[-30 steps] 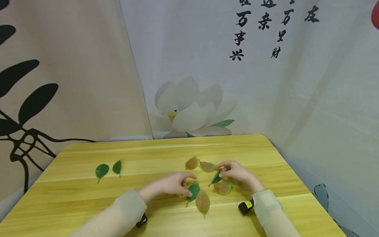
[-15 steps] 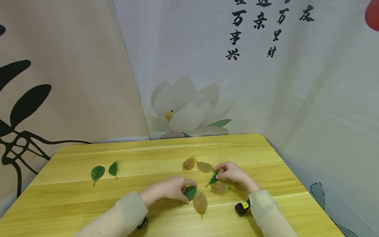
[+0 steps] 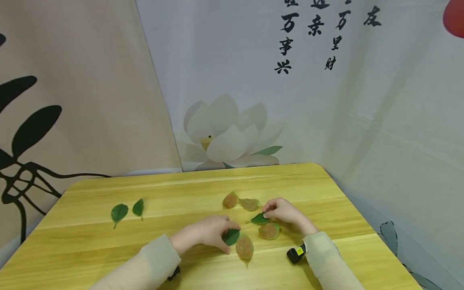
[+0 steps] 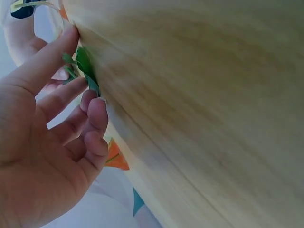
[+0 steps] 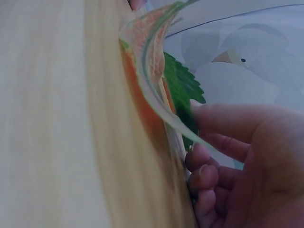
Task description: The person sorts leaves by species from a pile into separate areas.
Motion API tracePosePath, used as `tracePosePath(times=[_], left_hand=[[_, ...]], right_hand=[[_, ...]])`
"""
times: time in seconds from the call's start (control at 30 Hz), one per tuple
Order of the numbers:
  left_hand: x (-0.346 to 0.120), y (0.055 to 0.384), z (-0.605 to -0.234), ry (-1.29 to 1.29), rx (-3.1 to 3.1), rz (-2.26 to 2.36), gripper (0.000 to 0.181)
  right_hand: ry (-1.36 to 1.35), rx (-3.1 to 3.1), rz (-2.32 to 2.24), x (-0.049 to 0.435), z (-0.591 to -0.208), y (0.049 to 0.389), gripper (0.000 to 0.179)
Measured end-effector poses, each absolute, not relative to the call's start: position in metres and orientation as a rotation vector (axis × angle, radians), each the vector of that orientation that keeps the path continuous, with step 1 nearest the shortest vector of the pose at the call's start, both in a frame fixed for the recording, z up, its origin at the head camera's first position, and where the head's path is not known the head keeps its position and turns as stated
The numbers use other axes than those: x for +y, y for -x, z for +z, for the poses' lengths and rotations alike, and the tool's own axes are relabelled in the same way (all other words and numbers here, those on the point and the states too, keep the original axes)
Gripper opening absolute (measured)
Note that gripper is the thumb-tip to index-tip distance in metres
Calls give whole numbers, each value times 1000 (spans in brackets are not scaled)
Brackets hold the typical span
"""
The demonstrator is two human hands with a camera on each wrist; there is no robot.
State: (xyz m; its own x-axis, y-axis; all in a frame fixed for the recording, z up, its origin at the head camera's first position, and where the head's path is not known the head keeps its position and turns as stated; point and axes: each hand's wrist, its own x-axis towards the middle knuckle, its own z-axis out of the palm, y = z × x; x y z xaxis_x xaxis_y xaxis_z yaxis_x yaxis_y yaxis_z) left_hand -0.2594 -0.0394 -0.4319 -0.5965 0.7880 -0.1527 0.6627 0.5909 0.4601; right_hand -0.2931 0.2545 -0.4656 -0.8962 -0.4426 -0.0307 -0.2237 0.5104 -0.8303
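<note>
My left hand (image 3: 212, 233) is at a green leaf (image 3: 230, 237) near the middle of the table, thumb at its near edge and fingers at its far edge. In the left wrist view that green leaf (image 4: 86, 66) stands between thumb and fingers, close to the wood. My right hand (image 3: 286, 211) pinches another green leaf (image 3: 259, 218) by one end, its stem pointing left. The right wrist view shows this serrated green leaf (image 5: 183, 85) partly behind an orange-brown leaf (image 5: 152, 45) with curled edges.
Reddish-brown leaves lie around the hands: one front leaf (image 3: 245, 247), one right leaf (image 3: 269, 231), and two at the back, a rounder leaf (image 3: 230, 200) and a longer leaf (image 3: 249, 204). Two green leaves (image 3: 119, 212) lie left on the wooden table (image 3: 174, 193). A printed curtain (image 3: 232, 80) hangs behind.
My left hand has closed over the green leaf, which shifted slightly left. The leaf in my right hand has turned from steeply slanted to nearly flat across. The head view has shifted a little.
</note>
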Motion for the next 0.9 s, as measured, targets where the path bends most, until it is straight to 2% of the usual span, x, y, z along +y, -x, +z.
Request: tracePosePath(times=[0.33, 0.67, 0.9], left_hand=[[-41, 259, -431, -1198, 2485, 512, 56], [-43, 255, -426, -1227, 2530, 583, 30], [-41, 249, -421, -1267, 2611, 526, 40]], right_hand=[[542, 2502, -1356, 257, -466, 293, 9], [564, 2470, -1336, 256, -455, 288, 10], [571, 2492, -1318, 258, -462, 294, 15]])
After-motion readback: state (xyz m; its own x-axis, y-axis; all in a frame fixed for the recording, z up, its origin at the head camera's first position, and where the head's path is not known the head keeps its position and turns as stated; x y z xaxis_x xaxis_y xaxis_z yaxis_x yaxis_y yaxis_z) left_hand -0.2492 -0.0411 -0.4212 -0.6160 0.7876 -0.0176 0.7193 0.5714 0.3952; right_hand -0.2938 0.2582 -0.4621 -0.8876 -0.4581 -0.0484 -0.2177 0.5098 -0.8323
